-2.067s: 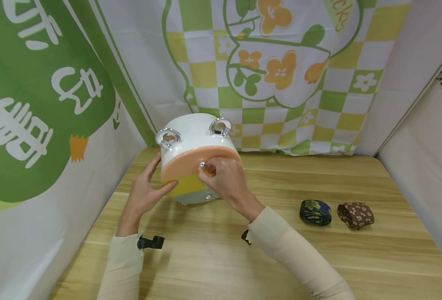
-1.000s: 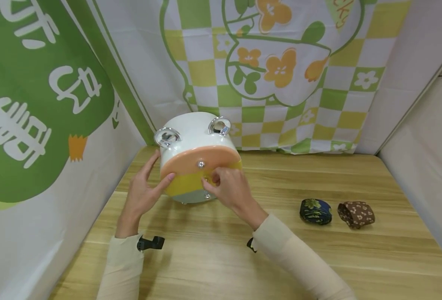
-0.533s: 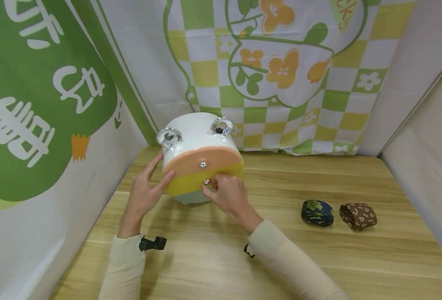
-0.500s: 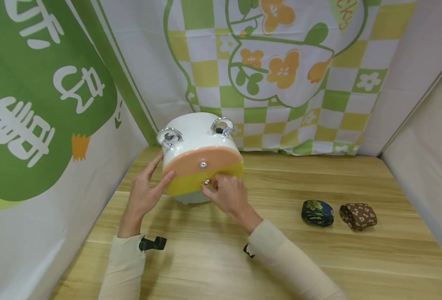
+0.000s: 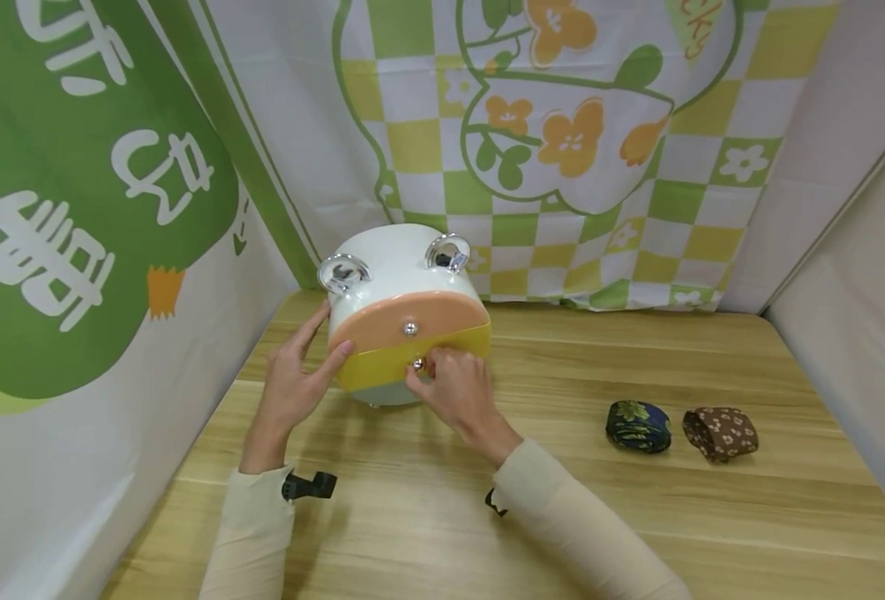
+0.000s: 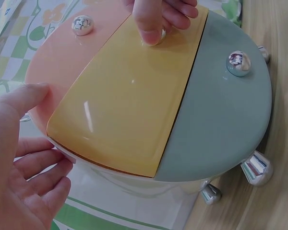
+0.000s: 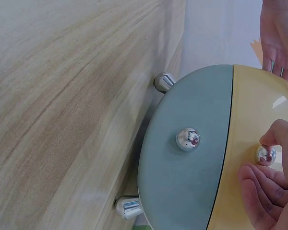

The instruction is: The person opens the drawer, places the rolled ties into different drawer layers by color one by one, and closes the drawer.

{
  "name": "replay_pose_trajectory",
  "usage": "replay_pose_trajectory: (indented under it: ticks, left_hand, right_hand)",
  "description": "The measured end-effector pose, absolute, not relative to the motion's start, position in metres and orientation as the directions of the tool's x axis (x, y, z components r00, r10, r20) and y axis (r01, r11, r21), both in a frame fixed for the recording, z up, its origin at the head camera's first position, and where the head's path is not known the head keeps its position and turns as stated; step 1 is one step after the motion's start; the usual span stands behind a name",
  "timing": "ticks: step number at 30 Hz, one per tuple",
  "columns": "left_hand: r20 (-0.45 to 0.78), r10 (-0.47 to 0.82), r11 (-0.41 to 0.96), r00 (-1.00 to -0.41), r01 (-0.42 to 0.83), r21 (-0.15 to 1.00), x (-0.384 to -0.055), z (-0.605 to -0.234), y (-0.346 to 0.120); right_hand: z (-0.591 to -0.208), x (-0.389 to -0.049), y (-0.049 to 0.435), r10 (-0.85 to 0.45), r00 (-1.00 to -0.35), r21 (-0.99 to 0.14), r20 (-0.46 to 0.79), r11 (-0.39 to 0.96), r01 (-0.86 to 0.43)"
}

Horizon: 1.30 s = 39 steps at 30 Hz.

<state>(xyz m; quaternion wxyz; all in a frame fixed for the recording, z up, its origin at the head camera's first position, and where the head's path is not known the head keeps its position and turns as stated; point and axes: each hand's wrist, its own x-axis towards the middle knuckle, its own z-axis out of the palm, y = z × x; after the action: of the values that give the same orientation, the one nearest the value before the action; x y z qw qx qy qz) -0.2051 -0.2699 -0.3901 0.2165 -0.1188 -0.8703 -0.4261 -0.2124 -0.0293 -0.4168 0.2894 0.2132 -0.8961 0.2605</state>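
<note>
Lower than before, the right hand [image 5: 457,387] is no longer reaching at the upper knob [image 5: 410,328] on the peach front [image 5: 373,325]; it is pinching the middle knob [image 7: 265,155] on the yellow front [image 5: 375,368], its thumb and bent fingers pressing from opposite sides. At the left, a black device [image 5: 310,486] is sitting at the cuff of the left sleeve [image 5: 251,533], and beyond it the left hand [image 5: 287,385] is gripping the side of a round-fronted white box [image 5: 405,271], its thumb resting on the front and its fingers reaching round the side. The box is standing near the far left corner of the wooden table [image 5: 562,358], with two round chrome fittings [image 5: 343,273] jutting from its top. Below the yellow front, a grey-green front [image 7: 197,105] is carrying its own lower knob [image 7: 188,139]. Chrome feet [image 6: 257,168] are holding the box up off the table. Farther right, well apart from the box, a dark blue floral roll [image 5: 638,427] is lying toward the table's right edge; just beside it, a brown flowered roll [image 5: 722,433] is lying nearer that edge.
</note>
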Motion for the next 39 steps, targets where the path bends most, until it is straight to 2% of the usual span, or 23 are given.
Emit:
replay_pose_trajectory:
  ticks: [21, 39]
  left_hand:
    - [0.441, 0.042, 0.611, -0.897, 0.372, 0.698, -0.204, -0.389, -0.274]
    - [0.457, 0.063, 0.604, -0.887, 0.398, 0.690, -0.205, -0.390, -0.279]
  right_hand:
    - [-0.417, -0.200, -0.022, -0.260, -0.713, -0.290, 0.651, 0.783, -0.550]
    - [-0.416, -0.184, -0.014, -0.292, -0.695, -0.248, 0.657, 0.787, -0.565]
